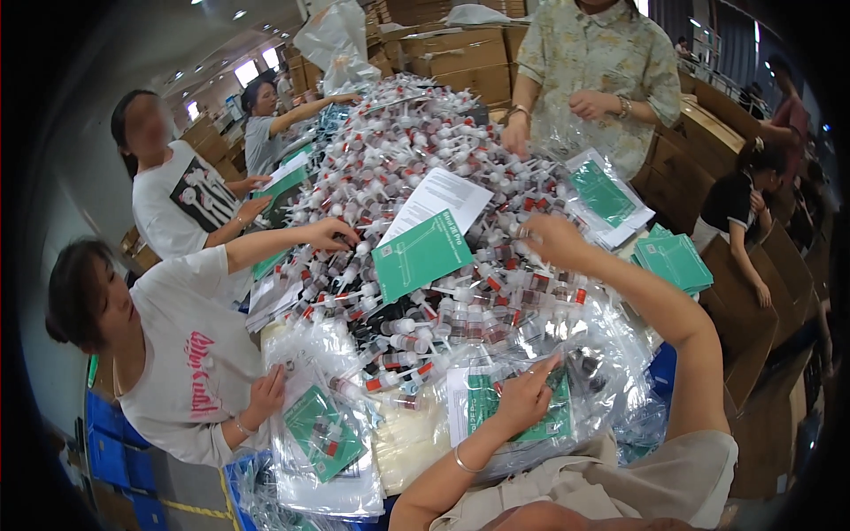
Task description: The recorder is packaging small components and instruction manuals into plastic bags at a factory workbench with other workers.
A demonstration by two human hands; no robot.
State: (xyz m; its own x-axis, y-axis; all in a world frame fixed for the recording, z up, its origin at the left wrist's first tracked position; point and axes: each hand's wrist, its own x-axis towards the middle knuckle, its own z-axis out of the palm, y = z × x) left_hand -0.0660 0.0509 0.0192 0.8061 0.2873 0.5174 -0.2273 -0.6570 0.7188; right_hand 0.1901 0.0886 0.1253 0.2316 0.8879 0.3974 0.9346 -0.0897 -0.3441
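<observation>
My left hand [526, 398] rests on a clear plastic bag [580, 420], its index finger stretched out and the other fingers bent on the film. Inside the bag lie a green booklet [544, 423] and white paper. My right hand [558, 239] reaches over the right side of a large heap of small clear bottles [398, 168] with white nozzles and red parts. Its fingers are curved but apart, at the bottles, and I see nothing held in them. Between my hands and the far heap, a green booklet [422, 255] lies on a white printed sheet [434, 203].
At the left, a co-worker's hand [332, 234] touches the heap; another [264, 398] is by a filled bag [323, 434]. Across stands a person in a patterned shirt [593, 71]. Green booklets [673, 261] are stacked at the right. Cardboard boxes [456, 57] stand behind.
</observation>
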